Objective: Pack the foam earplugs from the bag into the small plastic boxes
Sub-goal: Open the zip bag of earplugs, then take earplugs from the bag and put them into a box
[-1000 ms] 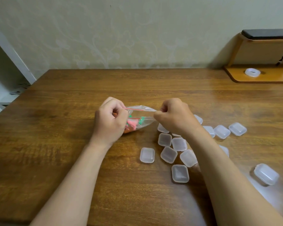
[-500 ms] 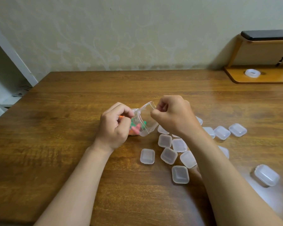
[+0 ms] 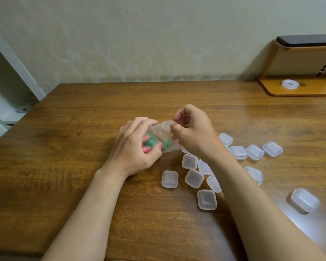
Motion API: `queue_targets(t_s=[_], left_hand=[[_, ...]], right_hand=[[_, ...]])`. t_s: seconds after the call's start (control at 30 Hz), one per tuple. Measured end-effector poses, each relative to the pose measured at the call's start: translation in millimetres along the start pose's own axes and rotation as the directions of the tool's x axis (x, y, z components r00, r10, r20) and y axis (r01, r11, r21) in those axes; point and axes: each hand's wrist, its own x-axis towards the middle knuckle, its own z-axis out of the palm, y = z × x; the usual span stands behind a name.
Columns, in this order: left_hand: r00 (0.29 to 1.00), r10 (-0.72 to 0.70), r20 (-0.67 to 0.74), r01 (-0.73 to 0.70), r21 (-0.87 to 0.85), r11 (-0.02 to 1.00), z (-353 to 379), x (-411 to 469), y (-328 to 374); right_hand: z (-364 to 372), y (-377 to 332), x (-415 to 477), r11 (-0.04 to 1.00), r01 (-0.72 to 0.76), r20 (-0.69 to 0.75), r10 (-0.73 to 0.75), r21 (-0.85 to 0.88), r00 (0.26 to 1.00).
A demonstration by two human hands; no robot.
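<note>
1. Your left hand [image 3: 134, 147] has moved down the bag. A second ago it pinched the top strip. Now its grip is clamped round the bag's lower part, fingers and thumb curled about the bulge, just above the counter [image 3: 64, 166].
2. The foam earplugs [image 3: 151, 143], green and pink, all sit inside the bag against your left palm. None has come out yet.
3. The bag [image 3: 164, 131] has turned. Its red-edged seal ran level between your two hands a second ago; now its mouth end points up toward the right, and the plastic is crumpled between the hands. I judge the seal parted, though your fingers hide the opening itself.
4. Your right hand [image 3: 192, 134] has risen a little. Its grip is pinched together on the bag's upper lip, between thumb and forefinger.
5. The small plastic boxes [image 3: 194, 178] lie where they lay, in a loose cluster to the right of the bag and nearer you, partly under your right forearm. One lone box [image 3: 305, 202] sits well apart at the near right. As far as I can tell they are all closed, and I see no earplug in any.
6. In my judgement the bag is about open and packing has not begun. You will next need one hand free to draw earplugs out, and a box opened to take them.
</note>
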Motion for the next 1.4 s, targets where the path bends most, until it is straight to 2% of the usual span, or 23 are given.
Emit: queue_targets(t_s=[0.07,0.17,0.33,0.5,0.73,0.93,1.1,1.3,1.4], left_hand=[[0.995,-0.033,0.096,0.025,0.086,0.996,0.9,0.3,-1.4],[0.985,-0.079,0.151,0.066,0.091,0.994,1.9,1.2,-0.8],[0.982,-0.116,0.150,0.106,0.079,0.991,2.9,0.8,-0.4],[0.988,-0.114,0.101,0.104,0.105,0.989,6.5,1.3,0.1],[0.993,-0.109,0.055,0.098,0.174,0.980,14.3,4.8,3.5],[0.996,-0.086,0.030,0.080,0.162,0.983,13.1,4.1,4.8],[0.997,-0.050,0.066,0.034,0.220,0.975,12.2,5.0,9.3],[0.964,-0.089,0.251,-0.005,0.350,0.937,8.2,17.2,27.6],[0.970,-0.029,0.243,-0.046,0.298,0.953,3.2,30.6,47.5]], right_hand=[[-0.7,1.1,0.7,0.999,-0.007,0.000,0.007,0.054,1.000],[-2.4,-0.1,0.6,0.991,-0.036,0.006,0.036,0.132,0.999],[-3.3,-1.0,0.8,0.976,-0.043,-0.020,0.049,0.213,0.999],[-4.1,-0.5,1.5,0.976,-0.011,-0.052,0.023,0.219,0.998],[-4.7,-0.7,5.4,0.997,-0.003,-0.124,0.012,0.072,0.992],[-45.1,-14.0,13.6,0.996,-0.033,-0.166,0.019,-0.082,0.986],[-80.8,-0.9,11.6,0.978,-0.024,-0.110,0.002,-0.205,0.994],[-87.4,29.2,10.6,0.898,0.044,0.031,-0.034,-0.438,0.999],[-82.1,37.5,11.5,0.869,0.066,0.093,-0.023,-0.491,0.995]])
